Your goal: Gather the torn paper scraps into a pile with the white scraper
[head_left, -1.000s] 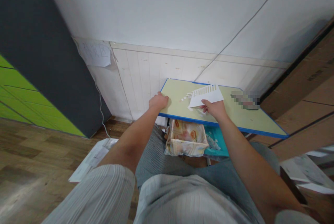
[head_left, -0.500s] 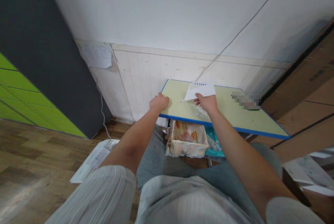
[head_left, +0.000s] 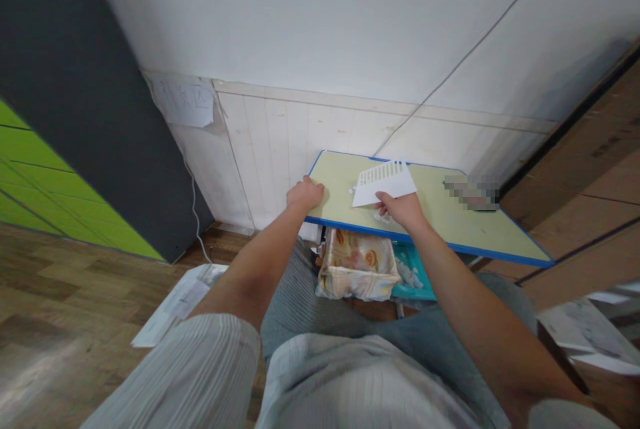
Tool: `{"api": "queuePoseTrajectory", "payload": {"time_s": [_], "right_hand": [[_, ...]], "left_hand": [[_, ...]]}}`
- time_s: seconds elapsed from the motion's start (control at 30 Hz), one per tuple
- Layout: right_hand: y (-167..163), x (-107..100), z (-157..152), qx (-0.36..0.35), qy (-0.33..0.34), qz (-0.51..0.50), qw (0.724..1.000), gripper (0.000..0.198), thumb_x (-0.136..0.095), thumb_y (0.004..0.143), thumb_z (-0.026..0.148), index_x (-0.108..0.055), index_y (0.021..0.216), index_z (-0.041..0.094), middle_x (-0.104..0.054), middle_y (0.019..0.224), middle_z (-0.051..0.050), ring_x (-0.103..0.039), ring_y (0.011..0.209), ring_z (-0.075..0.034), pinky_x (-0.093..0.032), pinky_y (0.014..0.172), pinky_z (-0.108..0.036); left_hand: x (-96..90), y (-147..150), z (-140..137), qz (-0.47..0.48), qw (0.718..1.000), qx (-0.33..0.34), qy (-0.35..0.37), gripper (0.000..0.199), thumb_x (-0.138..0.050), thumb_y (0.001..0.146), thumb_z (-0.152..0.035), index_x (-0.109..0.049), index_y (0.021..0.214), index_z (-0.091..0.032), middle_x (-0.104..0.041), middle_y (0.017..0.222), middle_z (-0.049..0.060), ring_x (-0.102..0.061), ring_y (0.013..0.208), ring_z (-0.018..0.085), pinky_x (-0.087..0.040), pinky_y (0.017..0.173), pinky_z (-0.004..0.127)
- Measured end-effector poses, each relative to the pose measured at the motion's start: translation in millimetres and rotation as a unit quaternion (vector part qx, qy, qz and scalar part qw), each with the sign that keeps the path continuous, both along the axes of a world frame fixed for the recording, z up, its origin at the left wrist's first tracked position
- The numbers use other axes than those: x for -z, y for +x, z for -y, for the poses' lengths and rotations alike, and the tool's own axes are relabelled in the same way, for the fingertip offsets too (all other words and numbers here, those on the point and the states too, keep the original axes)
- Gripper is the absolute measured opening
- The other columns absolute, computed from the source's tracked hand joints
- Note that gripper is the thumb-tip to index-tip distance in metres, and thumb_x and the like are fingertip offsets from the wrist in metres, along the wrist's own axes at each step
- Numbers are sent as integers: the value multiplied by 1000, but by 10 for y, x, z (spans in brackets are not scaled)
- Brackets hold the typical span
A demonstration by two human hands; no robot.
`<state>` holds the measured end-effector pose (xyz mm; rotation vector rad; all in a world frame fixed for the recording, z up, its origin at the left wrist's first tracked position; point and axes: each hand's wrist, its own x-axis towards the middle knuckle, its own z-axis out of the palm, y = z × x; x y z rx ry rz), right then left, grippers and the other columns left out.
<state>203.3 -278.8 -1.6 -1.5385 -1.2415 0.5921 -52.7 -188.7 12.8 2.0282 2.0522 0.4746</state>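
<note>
My right hand pinches a white sheet of card or paper by its near edge, thumb on top. A row of narrow slots runs along the sheet's far side, and the yellow-green tabletop shows through them. Small white scraps lie on the table beneath and beside the sheet. My left hand is closed, with its fingers curled on the left end of the blue-edged table. Whatever those fingers may hold is hidden.
Under the table are a basket lined with fruit-print cloth and a teal tray holding white bits. A blurred-out item lies on the table's right part. Cardboard boxes stand at right; a cable crosses the wall.
My right hand has tilted and turned the white sheet, so its slotted side shows more fully, and shifted slightly right and nearer. My left hand has stayed in place.
</note>
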Motion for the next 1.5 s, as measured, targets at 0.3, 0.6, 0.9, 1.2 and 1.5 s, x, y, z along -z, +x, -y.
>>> {"api": "queuePoseTrajectory", "payload": {"time_s": [0.3,0.6,0.9,1.2,1.5], "right_hand": [[263,-70,459,-9,-8,-63,998,10,-75,79,27,-70,85,20,-75,61,-7,-64,44,-20,-52,45,-29],[226,-101,482,-21,-7,-86,996,13,-77,72,29,-68,79,22,-71,57,-6,-62,43,-20,-53,45,-32],[257,-221,373,-19,-2,-86,996,15,-76,71,28,-69,81,20,-71,56,-5,-62,44,-19,-52,44,-29],[251,-168,452,-17,5,-96,995,18,-79,74,25,-69,88,19,-72,57,-3,-63,43,-19,-53,43,-28],[-53,-117,-286,41,-4,-63,997,25,-75,107,36,-73,120,15,-79,99,-5,-75,75,-16,-64,69,-31]], "left_hand": [[20,-17,-24,-3,1000,3,4,63,-44,109,-51,-56,155,-9,-72,149,30,-71,139,43,-57,112,51],[17,-11,-22,-2,1000,5,4,63,-44,109,-52,-56,155,-10,-72,149,30,-71,138,42,-58,111,51],[15,-17,-20,2,1000,9,4,64,-44,109,-50,-55,156,-8,-71,150,30,-71,138,42,-58,112,52],[-6,1,8,4,1000,5,0,64,-44,109,-50,-55,156,-8,-71,150,29,-71,139,42,-57,113,51],[10,-11,-21,-4,1000,2,1,64,-44,109,-51,-56,156,-9,-71,149,29,-71,138,43,-58,111,52]]}}
